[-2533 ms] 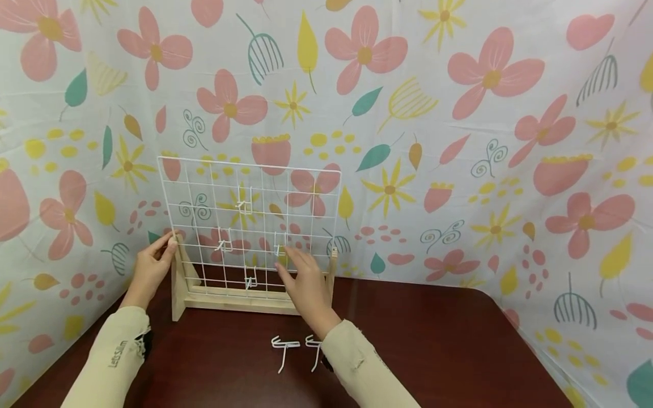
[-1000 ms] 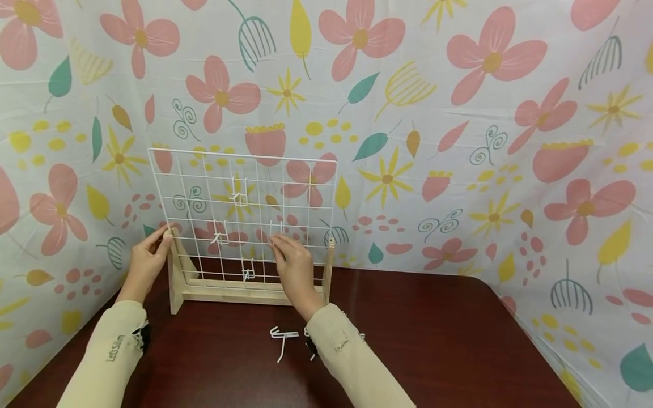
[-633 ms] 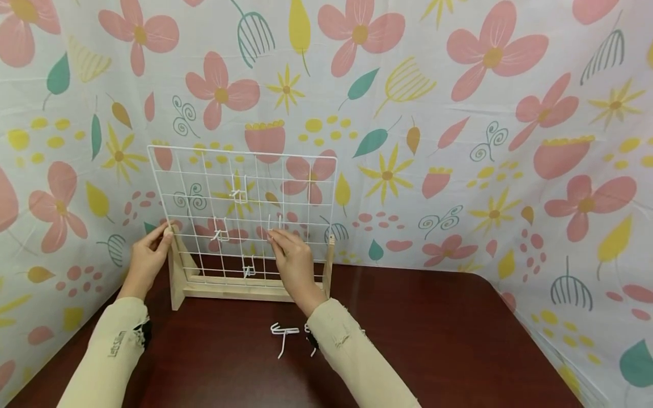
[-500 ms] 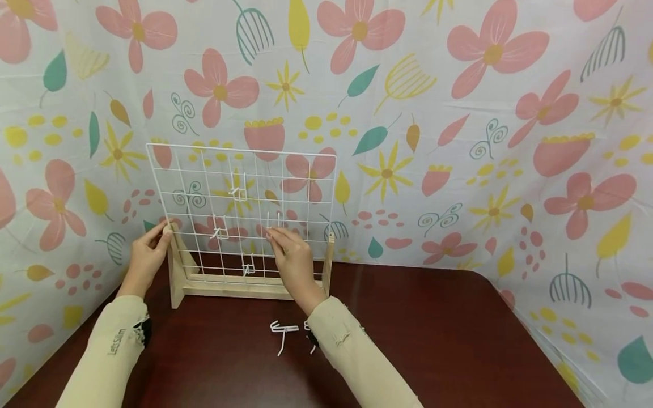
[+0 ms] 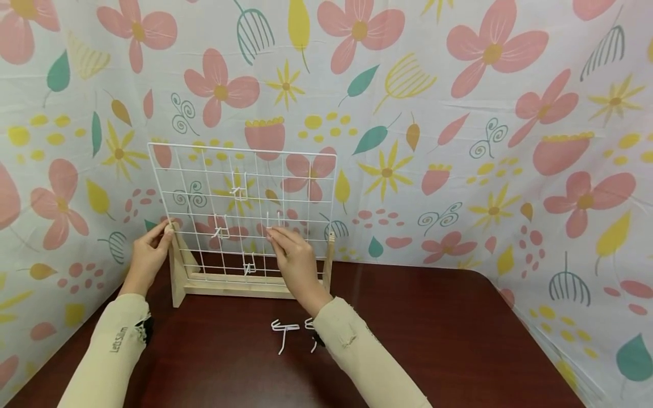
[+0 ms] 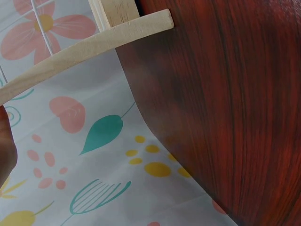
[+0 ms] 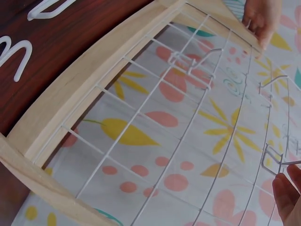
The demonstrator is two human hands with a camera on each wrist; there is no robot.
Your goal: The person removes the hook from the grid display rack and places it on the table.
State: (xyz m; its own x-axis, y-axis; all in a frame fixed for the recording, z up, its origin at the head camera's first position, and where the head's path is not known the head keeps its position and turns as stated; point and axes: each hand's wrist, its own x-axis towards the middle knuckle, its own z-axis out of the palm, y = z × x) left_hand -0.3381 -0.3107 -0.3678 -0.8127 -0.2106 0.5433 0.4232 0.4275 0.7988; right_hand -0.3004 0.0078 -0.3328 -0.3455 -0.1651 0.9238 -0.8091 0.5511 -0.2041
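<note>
A white wire grid stands upright in a pale wooden stand. My left hand pinches the top of the stand's left upright, at the grid's edge. With thumb and fingertips, my right hand pinches a white wire hook on the grid's right half; its two prongs show above the fingers in the head view. Three other white hooks sit on the grid: an upper hook, a left hook and a low hook.
On the dark red table lies a loose white hook in front of the stand. Beside it, another loose hook is partly hidden by the right sleeve. A flowered cloth hangs close behind the grid.
The right hand's fingers, spread beside the hook at first, have closed on it and since stayed put. The left hand keeps its hold. The head view has tilted slightly down.
</note>
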